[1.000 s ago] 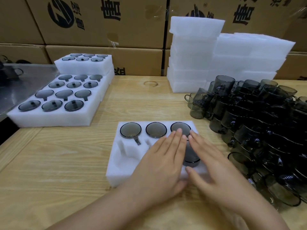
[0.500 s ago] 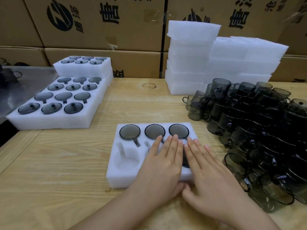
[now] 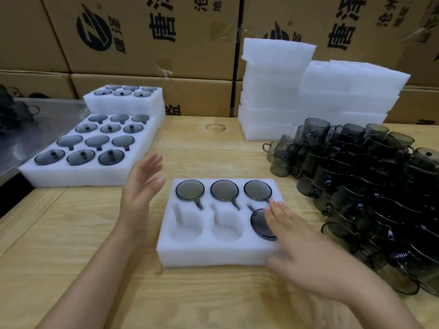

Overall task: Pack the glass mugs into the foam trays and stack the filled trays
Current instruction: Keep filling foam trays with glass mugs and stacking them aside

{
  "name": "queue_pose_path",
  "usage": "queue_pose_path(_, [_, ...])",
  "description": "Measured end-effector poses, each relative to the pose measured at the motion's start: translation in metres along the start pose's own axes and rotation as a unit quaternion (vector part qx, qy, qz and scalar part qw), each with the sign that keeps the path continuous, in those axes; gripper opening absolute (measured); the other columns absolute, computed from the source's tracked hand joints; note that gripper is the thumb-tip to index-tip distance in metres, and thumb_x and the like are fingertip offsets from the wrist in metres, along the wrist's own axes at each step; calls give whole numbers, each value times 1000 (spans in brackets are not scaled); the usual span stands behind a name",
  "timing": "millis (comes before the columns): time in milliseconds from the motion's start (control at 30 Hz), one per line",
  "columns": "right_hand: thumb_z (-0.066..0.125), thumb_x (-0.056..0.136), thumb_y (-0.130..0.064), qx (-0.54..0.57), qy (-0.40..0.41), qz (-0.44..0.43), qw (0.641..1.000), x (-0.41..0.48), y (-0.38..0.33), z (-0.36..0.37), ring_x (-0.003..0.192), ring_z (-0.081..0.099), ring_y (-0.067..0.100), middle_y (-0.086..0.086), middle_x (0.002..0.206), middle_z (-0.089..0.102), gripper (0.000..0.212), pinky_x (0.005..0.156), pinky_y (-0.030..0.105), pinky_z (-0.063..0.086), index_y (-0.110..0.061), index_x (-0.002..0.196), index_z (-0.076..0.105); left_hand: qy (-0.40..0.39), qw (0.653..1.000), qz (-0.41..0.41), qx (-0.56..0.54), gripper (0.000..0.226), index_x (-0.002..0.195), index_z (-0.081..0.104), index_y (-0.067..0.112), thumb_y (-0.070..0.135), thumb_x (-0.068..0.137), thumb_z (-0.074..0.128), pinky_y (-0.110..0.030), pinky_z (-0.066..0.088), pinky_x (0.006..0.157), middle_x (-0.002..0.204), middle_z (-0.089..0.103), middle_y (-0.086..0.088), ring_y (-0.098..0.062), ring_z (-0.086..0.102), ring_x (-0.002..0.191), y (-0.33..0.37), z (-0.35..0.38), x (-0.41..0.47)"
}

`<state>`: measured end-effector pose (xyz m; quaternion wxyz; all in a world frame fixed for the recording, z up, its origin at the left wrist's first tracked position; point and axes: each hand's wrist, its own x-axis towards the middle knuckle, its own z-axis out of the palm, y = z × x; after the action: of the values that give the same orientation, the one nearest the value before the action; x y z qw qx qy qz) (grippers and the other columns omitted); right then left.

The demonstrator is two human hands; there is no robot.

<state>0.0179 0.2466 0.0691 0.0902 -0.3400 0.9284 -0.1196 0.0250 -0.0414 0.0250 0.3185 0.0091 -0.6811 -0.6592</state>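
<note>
The left hand [image 3: 140,191] hangs open, fingers spread, above the wooden table [image 3: 71,233] just left of a white foam tray [image 3: 213,256]. The right hand [image 3: 301,245], blurred, lies with straight fingers over the tray's near right corner, half covering a fourth mug [image 3: 259,224] and gripping nothing. The tray has six round pockets with handle slots: three smoked-glass mugs [image 3: 224,189] fill the far row, one sits near right, and two near pockets [image 3: 185,229] show bare foam. To the left, filled trays [image 3: 78,176] show twelve dark round tops in four rows of three, with six more on a raised tray [image 3: 123,103] behind. To the right, a heap of loose mugs [image 3: 356,186], too dense to count, runs out of frame. Two stacks of plain foam slabs [image 3: 278,91] stand far, before printed cardboard cartons [image 3: 142,43]
</note>
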Motion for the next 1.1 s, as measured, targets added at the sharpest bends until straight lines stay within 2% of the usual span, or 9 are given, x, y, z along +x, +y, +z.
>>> queue_pose_path(100, [41, 90, -13, 151, 163, 24, 975, 24, 0, -38, 142, 8, 1, -10, 155, 15, 59, 105, 5, 6, -20, 147, 27, 27, 994, -110, 5, 38, 129, 47, 20, 16, 92, 57, -26, 39, 98, 122, 61, -3, -17, 53, 122, -27, -4, 6])
queue_pose_path(167, [42, 89, -9, 86, 324, 70, 939, 56, 15, -70, 138, 28, 20, 7, 148, 36, 51, 110, 23, 20, -9, 140, 40, 54, 988, -140, 18, 30, 126, 49, 23, 15, 97, 51, -28, 41, 97, 117, 65, -3, -14, 58, 115, -38, -6, 10])
queue_pose_path(233, [42, 91, -13, 39, 376, 144, 915, 97, 34, -101, 131, 31, 32, 17, 140, 40, 46, 106, 36, 25, -5, 136, 43, 69, 987, -147, 12, 27, 123, 51, 24, 14, 97, 50, -29, 43, 95, 109, 69, 0, -10, 61, 108, -40, -8, 13])
queue_pose_path(367, [36, 96, -26, 5, 260, 300, 918, 159, 67, -128, 132, 22, 38, 20, 144, 26, 45, 101, 46, 29, -6, 136, 35, 80, 984, -158, -26, 29, 124, 50, 20, 9, 98, 48, -29, 45, 92, 100, 72, -1, -18, 63, 107, -41, -12, 15])
queue_pose_path(500, [40, 95, -34, -105, 144, 326, 928, 178, 92, -125, 126, 34, 40, 23, 137, 38, 47, 98, 41, 33, -5, 133, 41, 80, 984, -157, -29, 28, 122, 50, 19, 8, 97, 47, -31, 45, 92, 99, 72, -2, -19, 63, 104, -40, -11, 16])
queue_pose_path(633, [45, 92, -19, -171, 163, 327, 915, 176, 99, -118, 119, 39, 38, 21, 126, 46, 30, 96, 44, 34, -6, 119, 51, 72, 987, -145, -21, 24, 115, 53, 23, 10, 95, 52, -26, 46, 86, 93, 73, 1, -10, 66, 96, -39, -8, 14])
queue_pose_path(767, [43, 92, -14, -178, 165, 339, 909, 174, 97, -119, 116, 38, 37, 18, 108, 45, 9, 100, 51, 26, -8, 98, 46, 68, 987, -146, -20, 26, 119, 52, 19, 9, 95, 51, -27, 46, 89, 95, 72, -1, -10, 66, 96, -38, -8, 15])
queue_pose_path(900, [44, 92, -11, -151, 169, 298, 927, 174, 103, -121, 119, 39, 39, 23, 123, 49, 28, 94, 40, 36, -3, 117, 53, 66, 987, -148, -16, 25, 117, 53, 19, 8, 95, 51, -27, 47, 90, 95, 72, -2, -11, 66, 94, -37, -7, 14])
queue_pose_path(1100, [46, 92, -8, -139, 187, 302, 924, 171, 102, -123, 122, 27, 41, 20, 128, 37, 33, 92, 47, 37, -7, 125, 52, 69, 986, -149, 1, 22, 104, 58, 24, 6, 95, 50, -28, 48, 88, 90, 73, 1, -11, 66, 88, -36, -6, 12])
